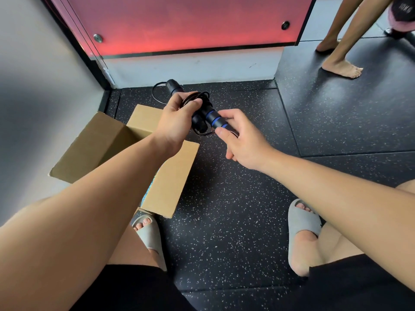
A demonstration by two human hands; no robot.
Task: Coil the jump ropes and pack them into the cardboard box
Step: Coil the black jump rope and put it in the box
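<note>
The rope (pixel 202 102) is black, its thin cord wound in loops round two thick handles that lie side by side. One handle (pixel 214 119) has blue rings near its end; the other handle (pixel 174 85) sticks out on the far side, with a loose loop of cord curving away beside it. The bundle is held in the air over the floor (pixel 235 209), just past the far right flap of the box (pixel 166 176).

The left hand (pixel 177 122) reaches forward, palm turned inward. Its fingers are curled round the coil and both handles, with the thumb lying over the cords on top. The right hand (pixel 244 140) comes in from the right and pinches the ringed handle's end between thumb and forefinger. Its other fingers are bent loosely underneath.

The box stands open on the floor's left edge, against the grey wall, partly hidden by the left forearm. Grey slippers (pixel 303 223) are at the near edge of the floor. Another person's bare feet (pixel 343 69) are at the far right corner.
</note>
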